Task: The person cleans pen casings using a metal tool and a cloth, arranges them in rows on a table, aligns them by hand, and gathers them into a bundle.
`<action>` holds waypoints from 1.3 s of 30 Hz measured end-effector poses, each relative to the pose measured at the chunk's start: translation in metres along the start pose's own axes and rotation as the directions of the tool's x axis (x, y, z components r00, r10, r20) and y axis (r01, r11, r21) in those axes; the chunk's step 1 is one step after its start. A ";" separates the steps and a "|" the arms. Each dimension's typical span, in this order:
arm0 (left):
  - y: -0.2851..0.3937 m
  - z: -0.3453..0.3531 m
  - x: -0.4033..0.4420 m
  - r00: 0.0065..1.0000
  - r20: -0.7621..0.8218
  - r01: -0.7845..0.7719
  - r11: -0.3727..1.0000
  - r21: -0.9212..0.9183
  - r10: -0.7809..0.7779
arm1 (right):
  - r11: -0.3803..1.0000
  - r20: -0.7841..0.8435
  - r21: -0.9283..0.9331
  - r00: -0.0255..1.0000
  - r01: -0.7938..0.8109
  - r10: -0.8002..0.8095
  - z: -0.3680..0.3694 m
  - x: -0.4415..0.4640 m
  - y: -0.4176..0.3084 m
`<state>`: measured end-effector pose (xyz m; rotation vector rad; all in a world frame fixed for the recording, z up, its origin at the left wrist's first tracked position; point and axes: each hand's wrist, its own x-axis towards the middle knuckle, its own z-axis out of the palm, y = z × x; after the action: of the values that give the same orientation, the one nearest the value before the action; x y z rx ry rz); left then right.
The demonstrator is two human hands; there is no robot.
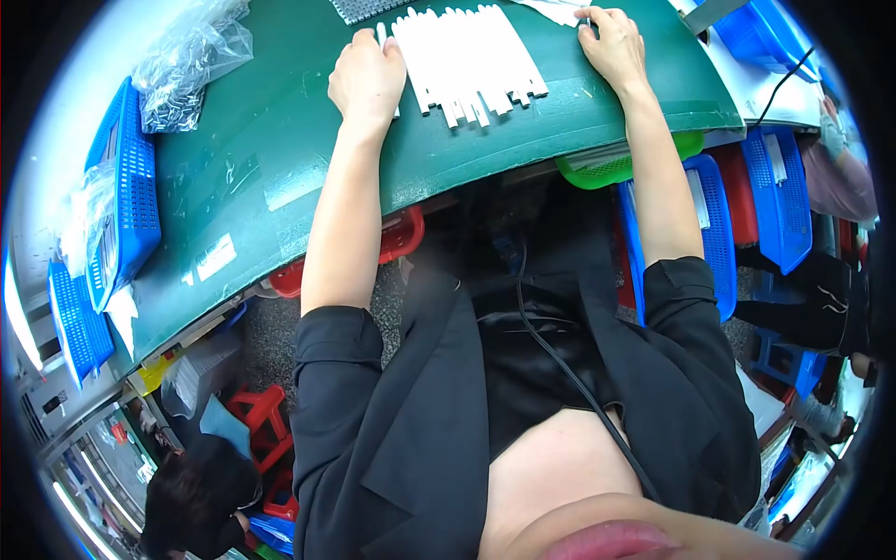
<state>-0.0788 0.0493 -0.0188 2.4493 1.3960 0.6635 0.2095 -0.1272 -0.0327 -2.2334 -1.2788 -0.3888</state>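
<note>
A row of white pen-like sticks lies side by side on the green table, their lower ends uneven. At the row's left edge is my left hand, its fingers curled round one white stick whose tip shows above the thumb. My right hand is farther right, over the table, with thumb and fingertips pinched together. Something small and dark shows at those fingertips, too small to name. White paper or plastic lies just left of that hand.
A clear bag of small metal parts lies at the table's left, beside a blue basket. A grey perforated block sits at the top edge. Blue bins and a green basket are at the table's near side. Other people are nearby.
</note>
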 end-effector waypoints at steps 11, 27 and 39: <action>0.013 0.004 -0.008 0.992 -0.058 0.105 0.980 -0.171 -0.116 | 0.963 -0.163 0.022 0.951 0.269 -0.262 0.022 0.014 0.046; 0.013 0.037 -0.030 0.884 0.111 -0.422 0.877 -0.229 0.455 | 0.751 0.335 0.267 0.672 0.604 -0.660 0.028 -0.015 -0.077; -0.046 -0.010 -0.041 0.919 0.127 -0.385 0.919 0.088 0.373 | 0.765 0.336 0.205 0.690 0.610 -0.641 0.002 -0.022 -0.050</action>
<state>-0.1357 0.0372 -0.0407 2.8317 0.9457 0.5286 0.1551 -0.1210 -0.0302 -1.7881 -2.2458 -0.1209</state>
